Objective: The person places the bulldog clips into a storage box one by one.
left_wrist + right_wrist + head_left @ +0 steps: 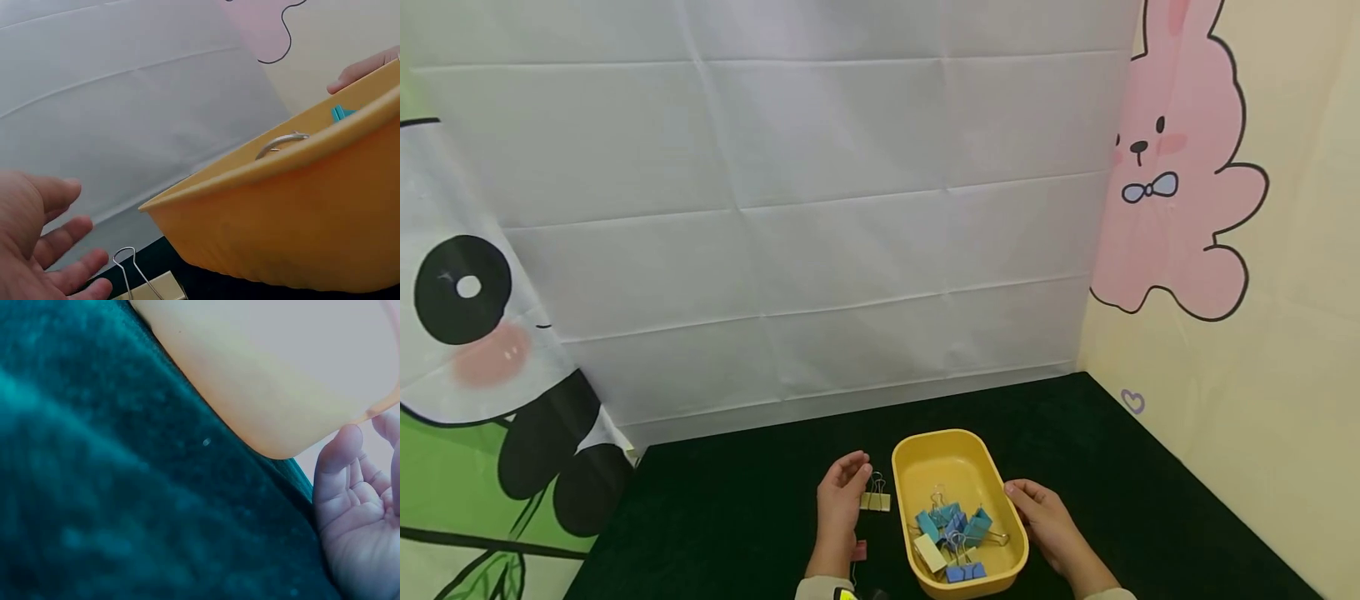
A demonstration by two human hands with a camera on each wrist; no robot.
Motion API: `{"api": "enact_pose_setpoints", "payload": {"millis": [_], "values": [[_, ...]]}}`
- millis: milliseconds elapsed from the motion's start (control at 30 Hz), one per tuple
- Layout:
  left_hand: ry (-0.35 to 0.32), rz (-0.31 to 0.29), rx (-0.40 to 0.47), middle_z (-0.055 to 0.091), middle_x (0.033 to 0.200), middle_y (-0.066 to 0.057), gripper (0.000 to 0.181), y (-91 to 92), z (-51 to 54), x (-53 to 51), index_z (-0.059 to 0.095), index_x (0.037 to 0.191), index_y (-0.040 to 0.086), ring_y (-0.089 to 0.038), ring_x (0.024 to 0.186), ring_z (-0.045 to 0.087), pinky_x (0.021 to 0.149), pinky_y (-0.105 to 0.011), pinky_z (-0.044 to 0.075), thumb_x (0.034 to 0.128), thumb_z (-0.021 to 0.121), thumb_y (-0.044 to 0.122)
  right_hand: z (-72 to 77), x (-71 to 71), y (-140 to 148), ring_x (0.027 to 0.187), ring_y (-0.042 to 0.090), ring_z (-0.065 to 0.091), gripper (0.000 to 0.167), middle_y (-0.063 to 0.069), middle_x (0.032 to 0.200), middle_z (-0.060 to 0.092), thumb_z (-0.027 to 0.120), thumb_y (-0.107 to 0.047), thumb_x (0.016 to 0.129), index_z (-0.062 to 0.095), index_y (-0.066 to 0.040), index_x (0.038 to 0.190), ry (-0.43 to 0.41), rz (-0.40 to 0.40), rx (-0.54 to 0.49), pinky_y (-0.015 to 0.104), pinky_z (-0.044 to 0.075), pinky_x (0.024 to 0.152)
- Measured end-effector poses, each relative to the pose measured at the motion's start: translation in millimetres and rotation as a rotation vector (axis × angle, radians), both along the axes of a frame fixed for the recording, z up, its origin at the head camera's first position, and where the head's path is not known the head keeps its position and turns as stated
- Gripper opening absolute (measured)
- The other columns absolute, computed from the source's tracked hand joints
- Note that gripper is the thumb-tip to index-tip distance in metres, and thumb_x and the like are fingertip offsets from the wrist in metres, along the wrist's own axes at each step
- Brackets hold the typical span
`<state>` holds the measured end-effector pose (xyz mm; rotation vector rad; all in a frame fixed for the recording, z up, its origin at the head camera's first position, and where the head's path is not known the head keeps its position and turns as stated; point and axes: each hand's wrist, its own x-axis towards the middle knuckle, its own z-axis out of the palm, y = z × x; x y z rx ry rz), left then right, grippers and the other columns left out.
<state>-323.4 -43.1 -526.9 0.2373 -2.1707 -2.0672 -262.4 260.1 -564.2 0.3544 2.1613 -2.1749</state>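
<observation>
A yellow plastic bin (951, 457) stands on the dark green cloth, holding several blue, teal and pale yellow binder clips (955, 525). My right hand (1047, 521) pinches the bin's right rim, its thumb outside against the wall in the right wrist view. To the left of the bin, my left hand (844, 500) hovers with fingers loosely bent and apart, nothing in them. Close by its fingers is a pale yellow binder clip (876, 502) on the cloth, wire handles up. A red binder clip (859, 551) lies nearer, partly hidden by the left wrist.
Dark green cloth (737, 500) covers the table. A creased white sheet (850, 250) hangs behind it. On the right is a cream wall cloth (1285, 400) with a pink rabbit print; a panda print (482, 300) hangs on the left.
</observation>
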Motion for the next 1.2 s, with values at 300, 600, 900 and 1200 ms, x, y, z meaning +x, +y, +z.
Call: {"api": "enact_pose_setpoints", "payload": {"millis": [300,600,900,1200], "values": [[-0.013,-0.054,-0.069,0.063,0.132,-0.013,0.03,1.5,-4.8,-4.1,0.063,0.128,0.009,-0.036,0.124,0.056,0.107,-0.062,0.041,0.0991,0.065,0.014,1.6,0.5,-0.5,0.085,0.025,0.067,0.044,0.011,0.101,0.067,0.054,-0.04,0.104,0.06,0.0,0.123,-0.005,0.002,-0.003,0.038,0.06,0.074],[0.043,-0.042,-0.256,0.066,0.124,-0.014,0.027,6.2,-4.4,-5.7,0.066,0.123,0.006,-0.031,0.108,0.065,0.095,-0.052,0.054,0.0961,0.063,0.001,1.8,0.6,0.5,0.087,0.025,0.068,0.044,0.011,0.102,0.068,0.052,-0.039,0.105,0.06,0.0,0.123,-0.003,0.006,0.001,0.038,0.06,0.075],[0.054,-0.026,-0.416,0.07,0.109,-0.011,0.022,10.0,1.6,-3.9,0.069,0.113,0.004,-0.027,0.096,0.067,0.085,-0.046,0.059,0.0926,0.066,-0.005,-2.0,0.4,1.4,0.087,0.023,0.067,0.045,0.01,0.101,0.068,0.053,-0.039,0.105,0.06,0.001,0.123,0.005,0.004,0.006,0.038,0.059,0.075],[0.01,-0.012,-0.537,0.067,0.086,-0.002,0.011,11.4,-1.8,-7.3,0.071,0.099,0.006,-0.017,0.077,0.062,0.071,-0.04,0.058,0.0908,0.07,-0.001,-1.5,-0.8,1.2,0.088,0.025,0.067,0.043,0.011,0.103,0.067,0.052,-0.038,0.105,0.06,0.001,0.123,0.006,-0.002,0.002,0.039,0.059,0.076]]}}
